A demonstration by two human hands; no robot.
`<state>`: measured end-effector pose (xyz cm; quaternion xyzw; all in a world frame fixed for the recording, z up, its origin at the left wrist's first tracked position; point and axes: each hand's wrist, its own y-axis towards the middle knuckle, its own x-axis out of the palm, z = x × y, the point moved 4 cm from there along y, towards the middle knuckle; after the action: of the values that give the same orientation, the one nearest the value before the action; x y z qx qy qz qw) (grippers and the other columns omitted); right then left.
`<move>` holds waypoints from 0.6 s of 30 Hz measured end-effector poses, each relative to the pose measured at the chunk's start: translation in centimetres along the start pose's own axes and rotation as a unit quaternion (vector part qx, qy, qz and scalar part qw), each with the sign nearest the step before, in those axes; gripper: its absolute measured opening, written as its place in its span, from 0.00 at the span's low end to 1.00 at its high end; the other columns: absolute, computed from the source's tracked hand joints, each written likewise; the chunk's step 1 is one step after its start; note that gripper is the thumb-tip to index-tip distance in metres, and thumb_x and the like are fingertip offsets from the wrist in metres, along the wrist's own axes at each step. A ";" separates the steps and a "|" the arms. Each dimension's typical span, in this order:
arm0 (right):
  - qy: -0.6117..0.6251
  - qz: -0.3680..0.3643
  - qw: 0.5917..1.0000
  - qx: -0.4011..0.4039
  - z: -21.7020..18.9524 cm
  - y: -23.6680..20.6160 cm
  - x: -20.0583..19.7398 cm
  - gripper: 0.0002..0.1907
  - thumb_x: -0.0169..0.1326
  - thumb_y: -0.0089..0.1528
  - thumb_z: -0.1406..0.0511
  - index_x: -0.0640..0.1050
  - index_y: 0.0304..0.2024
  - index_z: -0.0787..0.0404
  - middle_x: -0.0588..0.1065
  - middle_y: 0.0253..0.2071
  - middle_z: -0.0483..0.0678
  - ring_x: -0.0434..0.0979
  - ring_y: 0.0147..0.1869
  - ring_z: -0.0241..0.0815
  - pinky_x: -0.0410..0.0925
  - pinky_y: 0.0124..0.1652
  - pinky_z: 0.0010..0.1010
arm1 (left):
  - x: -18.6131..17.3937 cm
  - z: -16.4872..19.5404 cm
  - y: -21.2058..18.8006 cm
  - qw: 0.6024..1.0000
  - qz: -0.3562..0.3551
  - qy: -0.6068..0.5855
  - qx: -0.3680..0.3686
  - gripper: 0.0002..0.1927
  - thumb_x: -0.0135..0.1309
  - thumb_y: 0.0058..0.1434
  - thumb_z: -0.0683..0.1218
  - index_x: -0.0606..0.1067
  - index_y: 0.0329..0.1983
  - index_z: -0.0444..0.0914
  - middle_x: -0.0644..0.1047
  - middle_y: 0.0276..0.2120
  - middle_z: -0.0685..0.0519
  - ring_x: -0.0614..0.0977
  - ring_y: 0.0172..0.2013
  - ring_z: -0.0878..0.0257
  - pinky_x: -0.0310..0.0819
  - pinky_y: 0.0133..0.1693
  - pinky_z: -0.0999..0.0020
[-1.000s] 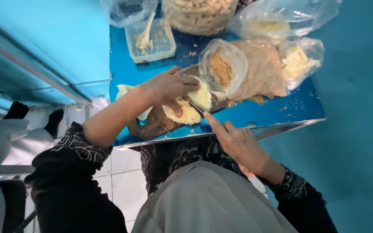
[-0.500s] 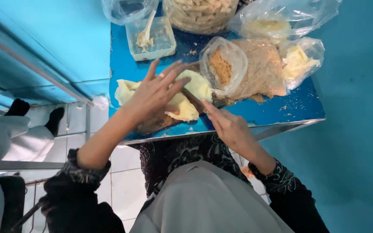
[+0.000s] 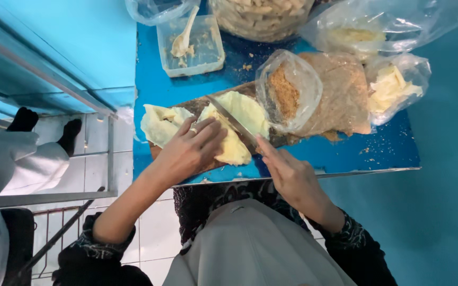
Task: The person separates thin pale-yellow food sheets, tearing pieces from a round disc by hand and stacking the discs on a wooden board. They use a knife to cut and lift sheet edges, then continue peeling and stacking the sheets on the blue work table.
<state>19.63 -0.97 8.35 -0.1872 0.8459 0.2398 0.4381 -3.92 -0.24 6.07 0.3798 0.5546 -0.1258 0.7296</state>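
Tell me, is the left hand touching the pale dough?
Touching: the head view shows the left hand lying flat on the dough, fingers pressing it.

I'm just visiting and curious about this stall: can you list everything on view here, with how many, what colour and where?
pale dough sheets: a few, pale yellow, on the board at the centre
wooden board: one, brown, under the sheets
knife: one, metal blade, lying across the sheets
plastic tub: one, clear, upper left, with a pale spoon in it
bag of crumbs: one, clear with brown crumbs, right of the board
bags of pale pieces: two, clear, upper right
blue table: one, blue, under everything
ring: one, on a left finger
left hand: pressing flat on the sheets
right hand: holding the knife, forefinger along the blade
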 end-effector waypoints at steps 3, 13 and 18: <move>0.037 0.048 0.997 -0.036 -0.4 -0.2 -0.8 0.27 0.51 0.69 0.69 0.66 0.71 0.54 0.77 0.39 0.54 0.80 0.38 0.52 0.71 0.33 0.40 | -0.3 0.4 -0.1 1.000 0.005 -0.004 -0.003 0.32 0.61 0.57 0.56 0.73 0.59 0.34 0.73 0.58 0.44 0.72 0.63 0.50 0.61 0.63 0.47; -0.003 0.004 0.999 -0.038 0.3 -0.8 -0.1 0.29 0.53 0.67 0.69 0.66 0.71 0.54 0.73 0.33 0.53 0.75 0.31 0.52 0.69 0.28 0.41 | -0.3 0.9 -0.4 1.000 -0.008 0.007 -0.013 0.30 0.62 0.60 0.55 0.72 0.60 0.33 0.72 0.57 0.45 0.72 0.64 0.50 0.62 0.63 0.48; -0.001 0.003 0.999 -0.044 0.6 -1.1 -0.4 0.28 0.53 0.67 0.70 0.67 0.70 0.54 0.74 0.33 0.51 0.76 0.29 0.49 0.69 0.27 0.38 | -0.3 1.1 -0.4 0.999 -0.028 0.020 -0.011 0.37 0.61 0.55 0.60 0.72 0.61 0.31 0.73 0.57 0.42 0.72 0.63 0.48 0.62 0.62 0.46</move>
<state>20.82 -1.49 8.11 -0.2033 0.8346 0.2783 0.4298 -3.47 -1.34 6.26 0.3585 0.5805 -0.1321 0.7191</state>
